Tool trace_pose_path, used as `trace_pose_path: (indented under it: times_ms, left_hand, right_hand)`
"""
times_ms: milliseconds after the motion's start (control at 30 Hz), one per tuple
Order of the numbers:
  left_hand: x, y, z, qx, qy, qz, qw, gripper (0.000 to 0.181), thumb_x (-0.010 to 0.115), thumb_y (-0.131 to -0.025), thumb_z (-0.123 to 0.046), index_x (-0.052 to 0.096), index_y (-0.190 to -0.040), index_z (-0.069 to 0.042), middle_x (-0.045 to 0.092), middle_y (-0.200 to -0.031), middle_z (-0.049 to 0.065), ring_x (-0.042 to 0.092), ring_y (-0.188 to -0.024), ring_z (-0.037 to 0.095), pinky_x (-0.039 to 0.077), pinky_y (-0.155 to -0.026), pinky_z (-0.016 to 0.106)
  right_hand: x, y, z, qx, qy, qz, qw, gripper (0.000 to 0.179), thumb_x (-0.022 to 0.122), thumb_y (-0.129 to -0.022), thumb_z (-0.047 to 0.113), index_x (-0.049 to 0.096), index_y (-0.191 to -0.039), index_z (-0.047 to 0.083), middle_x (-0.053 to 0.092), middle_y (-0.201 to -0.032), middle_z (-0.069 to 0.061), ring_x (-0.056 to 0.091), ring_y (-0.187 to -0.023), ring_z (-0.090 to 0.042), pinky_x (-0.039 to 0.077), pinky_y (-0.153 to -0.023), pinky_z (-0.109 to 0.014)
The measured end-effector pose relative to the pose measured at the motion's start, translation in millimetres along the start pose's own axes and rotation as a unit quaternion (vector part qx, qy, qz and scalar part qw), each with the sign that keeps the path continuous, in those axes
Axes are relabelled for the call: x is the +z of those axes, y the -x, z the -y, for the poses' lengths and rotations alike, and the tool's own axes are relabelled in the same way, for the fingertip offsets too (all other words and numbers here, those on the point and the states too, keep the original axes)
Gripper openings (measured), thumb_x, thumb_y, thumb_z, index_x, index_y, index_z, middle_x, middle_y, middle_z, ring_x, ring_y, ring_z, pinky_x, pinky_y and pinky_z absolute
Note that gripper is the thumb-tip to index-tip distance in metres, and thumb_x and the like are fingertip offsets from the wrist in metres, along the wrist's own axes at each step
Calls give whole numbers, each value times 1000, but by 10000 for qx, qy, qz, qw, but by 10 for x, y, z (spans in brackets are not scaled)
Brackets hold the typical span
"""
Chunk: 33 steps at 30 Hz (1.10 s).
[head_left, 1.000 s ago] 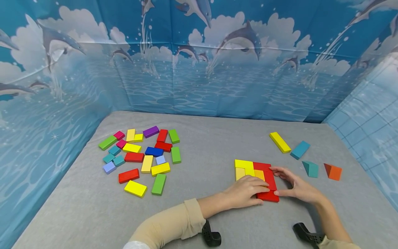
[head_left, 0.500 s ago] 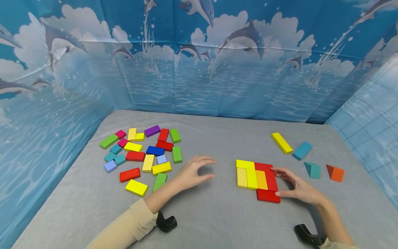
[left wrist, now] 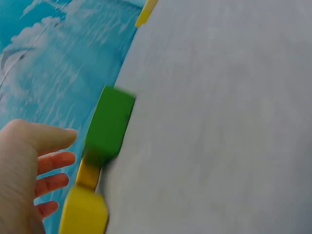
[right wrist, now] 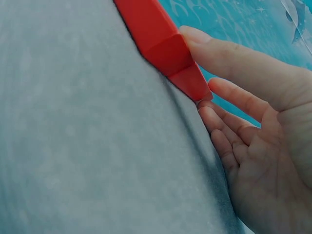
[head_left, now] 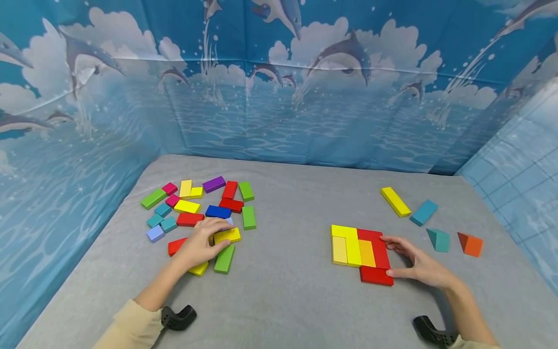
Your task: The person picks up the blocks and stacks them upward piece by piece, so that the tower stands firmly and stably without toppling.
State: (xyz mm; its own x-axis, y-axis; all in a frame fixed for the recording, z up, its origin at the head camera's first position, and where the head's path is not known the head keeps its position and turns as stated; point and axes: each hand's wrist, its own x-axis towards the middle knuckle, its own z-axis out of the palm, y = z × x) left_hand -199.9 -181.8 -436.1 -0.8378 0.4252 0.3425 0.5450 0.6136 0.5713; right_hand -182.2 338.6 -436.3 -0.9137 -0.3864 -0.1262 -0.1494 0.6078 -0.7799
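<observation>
My left hand [head_left: 200, 247] reaches low over the loose blocks on the left, fingers bent and thumb apart. Its thumb is near a yellow block [head_left: 227, 236] and a green block [head_left: 224, 259]; a cream block is largely hidden under the hand. In the left wrist view the fingers are spread beside the green block [left wrist: 109, 122] with nothing between them. My right hand [head_left: 416, 261] rests at the right side of a flat, joined group of blocks. Its thumb touches the front red block [head_left: 376, 275], and its fingertips meet the edge of another red block [head_left: 380, 252].
Several coloured blocks lie around the left hand, among them a blue block [head_left: 218, 211] and a purple block [head_left: 214, 184]. At the back right are a long yellow block [head_left: 395, 201], a teal block [head_left: 424, 212], a teal wedge [head_left: 438, 240] and an orange wedge [head_left: 471, 244].
My left hand has left the joined group of blocks and swung left to the loose blocks. My right hand stays at the red blocks' edge.
</observation>
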Motion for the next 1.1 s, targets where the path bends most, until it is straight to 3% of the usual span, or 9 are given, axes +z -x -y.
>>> trace_pose_path:
  times_ms: [200,467,700,900,1100]
  left_hand:
    - [-70,116,141,-33,-323,35,9995,33,70,-77,-10,65,-110,-12,58,-114,7,45,-110,26,32,-91,51]
    - [-51,127,191,69,-611,22,9981,36,74,-75,-10,66,-110,-12,62,-110,5,45,-106,24,35,-86,45]
    - [-63,87,155,76,-267,-143,9995,35,74,-75,-8,66,-109,-9,61,-109,7,50,-104,24,40,-90,46]
    - [-7,-84,-67,467,408,-214,9978,34,73,-76,-7,66,-110,-7,60,-109,4,54,-101,19,49,-84,36]
    - [296,-339,-428,935,874,156,9916,33,71,-78,-8,65,-110,-5,60,-106,5,55,-97,16,49,-84,31]
  right_hand:
    - [4,6,3,65,17,-1,10000,72,71,-78,20,32,-136,3,36,-134,-19,35,-115,-31,38,-85,-17]
    - [-3,11,19,97,36,-20,9999,72,71,-78,20,32,-136,3,36,-134,-19,35,-115,-31,37,-85,-16]
    - [-1,13,11,-6,-26,14,10000,70,70,-79,20,32,-136,4,36,-135,-18,35,-115,-30,36,-86,-15]
    - [3,19,18,16,-22,-3,10000,71,71,-79,20,32,-136,3,36,-135,-19,35,-116,-32,36,-86,-15]
    - [-4,20,17,55,-39,-14,10000,71,71,-79,20,32,-136,3,35,-135,-19,35,-116,-29,36,-86,-15]
